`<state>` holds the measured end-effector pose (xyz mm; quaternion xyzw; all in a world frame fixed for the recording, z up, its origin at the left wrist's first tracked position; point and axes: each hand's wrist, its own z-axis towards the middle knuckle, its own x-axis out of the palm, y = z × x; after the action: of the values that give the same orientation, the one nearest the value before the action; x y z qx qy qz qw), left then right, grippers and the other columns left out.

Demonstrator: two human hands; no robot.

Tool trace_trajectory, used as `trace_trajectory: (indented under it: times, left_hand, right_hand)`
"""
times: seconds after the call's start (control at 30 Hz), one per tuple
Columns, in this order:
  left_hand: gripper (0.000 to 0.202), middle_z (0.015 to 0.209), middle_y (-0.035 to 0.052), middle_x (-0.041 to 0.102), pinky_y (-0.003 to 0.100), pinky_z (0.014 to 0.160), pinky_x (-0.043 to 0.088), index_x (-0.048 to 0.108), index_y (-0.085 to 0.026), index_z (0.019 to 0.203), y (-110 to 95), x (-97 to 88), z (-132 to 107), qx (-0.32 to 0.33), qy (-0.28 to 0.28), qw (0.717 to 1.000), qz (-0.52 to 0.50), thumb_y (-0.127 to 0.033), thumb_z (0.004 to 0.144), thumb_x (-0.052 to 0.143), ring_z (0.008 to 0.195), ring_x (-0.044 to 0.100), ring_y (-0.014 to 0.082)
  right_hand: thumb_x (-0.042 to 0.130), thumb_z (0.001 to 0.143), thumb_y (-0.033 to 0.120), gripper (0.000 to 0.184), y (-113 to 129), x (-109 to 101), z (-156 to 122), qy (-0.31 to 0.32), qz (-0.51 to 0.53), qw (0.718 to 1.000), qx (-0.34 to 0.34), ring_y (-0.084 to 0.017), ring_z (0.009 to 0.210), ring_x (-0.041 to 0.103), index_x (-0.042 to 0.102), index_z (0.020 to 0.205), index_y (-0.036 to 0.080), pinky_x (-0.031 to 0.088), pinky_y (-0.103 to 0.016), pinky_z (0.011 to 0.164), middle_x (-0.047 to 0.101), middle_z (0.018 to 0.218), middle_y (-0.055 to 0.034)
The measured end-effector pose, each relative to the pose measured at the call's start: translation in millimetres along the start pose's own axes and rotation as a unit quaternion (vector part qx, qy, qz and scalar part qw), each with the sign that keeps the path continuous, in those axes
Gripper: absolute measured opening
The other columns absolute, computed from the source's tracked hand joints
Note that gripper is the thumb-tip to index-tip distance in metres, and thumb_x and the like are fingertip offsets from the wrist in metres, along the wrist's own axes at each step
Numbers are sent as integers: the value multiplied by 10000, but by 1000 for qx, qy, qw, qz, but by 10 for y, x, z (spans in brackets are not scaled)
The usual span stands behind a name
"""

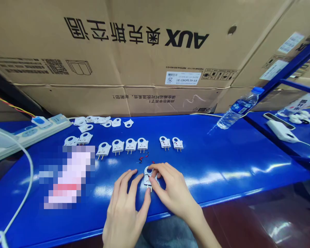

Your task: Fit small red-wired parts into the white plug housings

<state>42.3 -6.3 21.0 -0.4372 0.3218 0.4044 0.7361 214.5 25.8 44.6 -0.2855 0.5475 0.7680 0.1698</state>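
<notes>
Near the front of the blue table lies a small white two-pin plug housing (146,180) with a round hole in its upper part and metal prongs towards me. My right hand (170,187) is closed on it, index finger by the ring and thumb on the body. From the other side, my left hand (129,201) has its index fingertip at the housing's left edge and its thumb by the prongs; its other fingers are spread. A short dark wire shows on the housing, partly hidden by fingers. Just beyond lie small red-and-black wires (141,159).
Similar plug housings (131,145) stand in a row behind, with two more (164,142) to the right. White ring-shaped covers (116,122) lie at the back. A power strip (55,122) is at left, a water bottle (237,109) at right. A cardboard box (134,65) walls the back.
</notes>
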Motion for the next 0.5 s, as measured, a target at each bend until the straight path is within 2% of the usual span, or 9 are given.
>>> trace_trajectory:
  times: [0.1, 0.2, 0.33, 0.5]
  left_hand:
    - [322, 1335, 128, 645, 516, 968, 579, 607, -246, 1277, 6, 2, -6, 5, 0, 1000, 0, -396, 1004, 526, 1280, 597, 327]
    - [394, 1327, 135, 655, 533, 981, 572, 563, -233, 1344, 15, 2, -12, 8, 0, 1000, -4, -406, 991, 529, 1271, 607, 334]
    - [442, 1317, 140, 666, 542, 984, 566, 520, -214, 1383, 19, -8, -9, 24, 3, 1000, -2, -376, 971, 535, 1254, 624, 336]
    - [454, 1305, 147, 674, 542, 984, 563, 514, -198, 1380, 18, -3, -4, 31, -1, 1000, 3, -388, 969, 539, 1242, 635, 339]
  right_hand:
    - [638, 981, 203, 124, -3, -11, -14, 2, 0, 1000, 11, -208, 916, 648, 638, 1098, 242, 503, -350, 821, 703, 971, -9]
    - [689, 946, 197, 90, 11, -39, -37, 20, 13, 1000, 11, -216, 971, 642, 633, 1003, 240, 493, -373, 887, 691, 1006, -12]
    - [709, 901, 134, 180, 41, -71, -68, 42, 40, 998, 17, -221, 1051, 636, 632, 1011, 254, 470, -413, 1007, 687, 1084, -8]
    - [643, 908, 101, 212, 41, -61, -81, 41, 59, 997, 18, -222, 1107, 633, 632, 1049, 259, 494, -412, 1036, 663, 1133, -30]
